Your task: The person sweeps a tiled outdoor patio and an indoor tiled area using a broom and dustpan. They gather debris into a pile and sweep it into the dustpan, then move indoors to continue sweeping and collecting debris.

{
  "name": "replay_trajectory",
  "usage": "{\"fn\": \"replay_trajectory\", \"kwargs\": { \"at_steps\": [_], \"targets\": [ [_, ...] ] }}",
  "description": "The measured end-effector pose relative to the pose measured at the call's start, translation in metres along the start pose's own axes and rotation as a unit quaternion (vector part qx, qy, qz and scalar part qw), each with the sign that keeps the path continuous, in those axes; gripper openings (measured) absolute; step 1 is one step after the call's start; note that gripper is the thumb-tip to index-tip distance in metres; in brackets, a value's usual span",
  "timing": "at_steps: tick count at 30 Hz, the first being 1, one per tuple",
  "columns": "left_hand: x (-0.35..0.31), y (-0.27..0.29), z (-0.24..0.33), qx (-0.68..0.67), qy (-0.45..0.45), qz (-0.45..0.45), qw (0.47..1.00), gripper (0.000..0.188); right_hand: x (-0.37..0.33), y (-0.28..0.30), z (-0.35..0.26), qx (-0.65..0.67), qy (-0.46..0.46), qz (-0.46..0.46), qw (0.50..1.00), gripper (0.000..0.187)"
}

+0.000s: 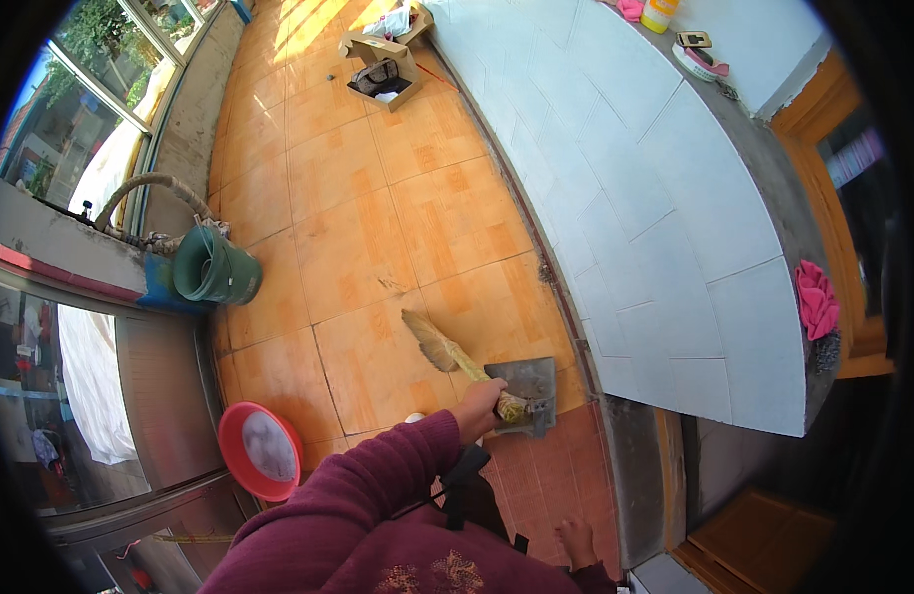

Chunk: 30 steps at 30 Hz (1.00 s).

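Note:
My left hand point(480, 408) is wrapped round the handle of a short straw hand broom point(459, 358). Its flat, fanned bristle end points away and to the left, over the orange floor tiles. The bound end of its handle overlaps a grey dustpan point(537, 379), which is just beyond and to the right of my hand. My right hand point(576, 543) hangs low at the right side of my body. Its fingers look loosely stretched, with nothing visible in them.
A red basin point(290, 434) with cloudy water stands at the left, and a green bucket point(241, 275) is farther back beside a wall. An opened cardboard box point(406, 96) lies far ahead. Along the right runs a white-tiled ledge point(665, 267), with a pink cloth point(816, 299) near its end.

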<state>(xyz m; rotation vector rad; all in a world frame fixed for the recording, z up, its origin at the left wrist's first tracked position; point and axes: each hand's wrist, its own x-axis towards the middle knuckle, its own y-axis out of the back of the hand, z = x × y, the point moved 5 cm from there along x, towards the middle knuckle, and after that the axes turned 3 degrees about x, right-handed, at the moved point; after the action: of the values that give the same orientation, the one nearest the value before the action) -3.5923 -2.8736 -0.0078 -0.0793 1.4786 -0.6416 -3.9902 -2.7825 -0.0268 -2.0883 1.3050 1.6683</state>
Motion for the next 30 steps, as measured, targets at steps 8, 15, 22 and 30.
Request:
{"fn": "replay_trajectory", "kwargs": {
  "at_steps": [8,15,22,30],
  "targets": [
    [-0.097,0.035,0.096,0.212,-0.009,0.003,0.977,0.018,0.046,-0.031,-0.044,0.030,-0.022,0.055,0.998,0.030],
    [-0.083,0.060,0.241,0.463,-0.125,0.015,0.877,0.052,0.050,-0.085,-0.114,-0.005,-0.001,0.122,0.993,0.034],
    [0.051,0.052,0.385,0.679,-0.269,0.139,0.669,0.043,0.066,-0.099,-0.187,-0.093,-0.028,0.182,0.979,0.063],
    [0.181,-0.003,0.407,0.617,-0.227,0.120,0.744,0.031,0.114,-0.090,-0.204,-0.064,-0.054,0.191,0.978,0.074]
  ]
}}
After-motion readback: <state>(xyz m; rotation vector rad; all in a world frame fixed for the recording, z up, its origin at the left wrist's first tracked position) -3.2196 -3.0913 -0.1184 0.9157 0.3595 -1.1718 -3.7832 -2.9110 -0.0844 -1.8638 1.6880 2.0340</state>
